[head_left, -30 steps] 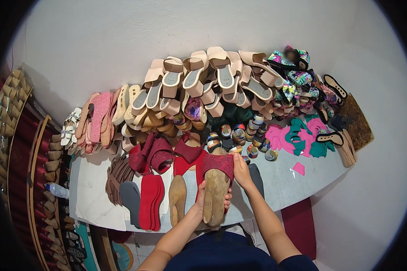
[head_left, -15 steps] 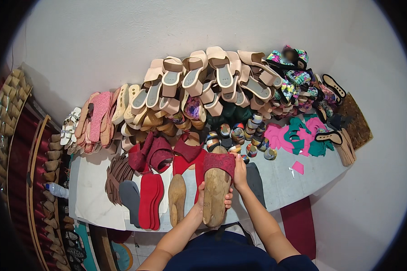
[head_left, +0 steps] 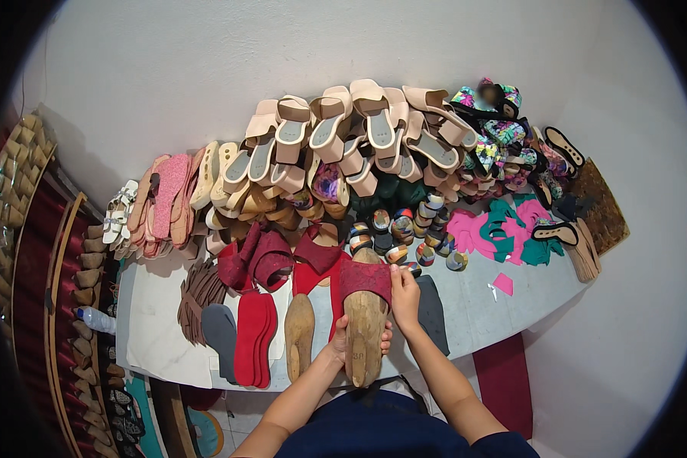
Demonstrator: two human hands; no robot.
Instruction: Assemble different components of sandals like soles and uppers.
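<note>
A wooden shoe last (head_left: 366, 328) is held sole away over the table's near edge, its toe pointing toward the back. My left hand (head_left: 339, 341) wraps round it from beneath, fingertips showing on its right side. Across the last's front part lies a dark red patterned shoe upper (head_left: 365, 280). At the upper's right edge my right hand (head_left: 405, 296) pinches the material between thumb and fingers. Left of my hands another wooden last (head_left: 299, 336) lies on the table, beside red insoles (head_left: 253, 336) and a dark grey insole (head_left: 220, 340).
Beige heeled sandals (head_left: 378, 122) are piled along the wall. More dark red uppers (head_left: 271, 258) lie behind the insoles, and brown strips (head_left: 200, 294) lie left. Patterned heels (head_left: 402, 225), pink and green scraps (head_left: 504, 233) and a grey insole (head_left: 430, 313) are right. Lasts line a rack (head_left: 88, 278).
My right hand has shifted slightly down and outward along the upper's right edge. The last has turned a little more upright in my left hand.
</note>
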